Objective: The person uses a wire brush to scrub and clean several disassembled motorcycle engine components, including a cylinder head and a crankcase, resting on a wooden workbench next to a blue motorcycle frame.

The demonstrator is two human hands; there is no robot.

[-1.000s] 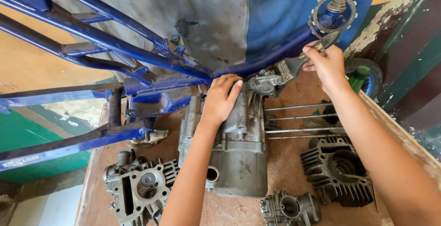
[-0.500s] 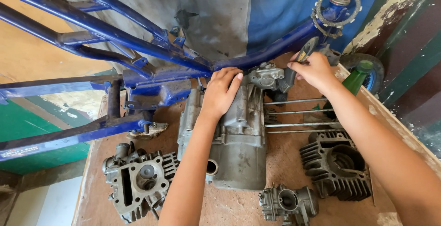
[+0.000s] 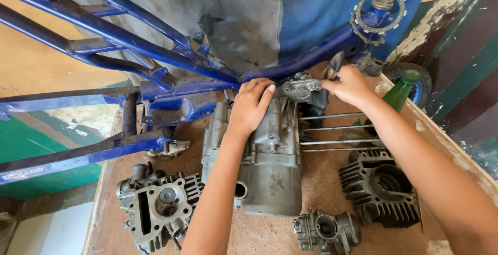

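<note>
Grey engine crankcase (image 3: 270, 167) steadied at the workbench (image 3: 321, 182) rear edge.
Left hand (image 3: 250, 107) presses flat, fingers open, bracing it; right hand (image 3: 350, 85) clamps a spanner (image 3: 334, 66).

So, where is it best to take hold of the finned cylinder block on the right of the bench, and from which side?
Probably from above, across its two finned sides. The cylinder block lies with its bore facing up and free bench around it, so a hand can straddle it. The fins give grip, while the bore edge is thin. The long studs lie just behind it, so coming in from the near side seems safer.
</note>
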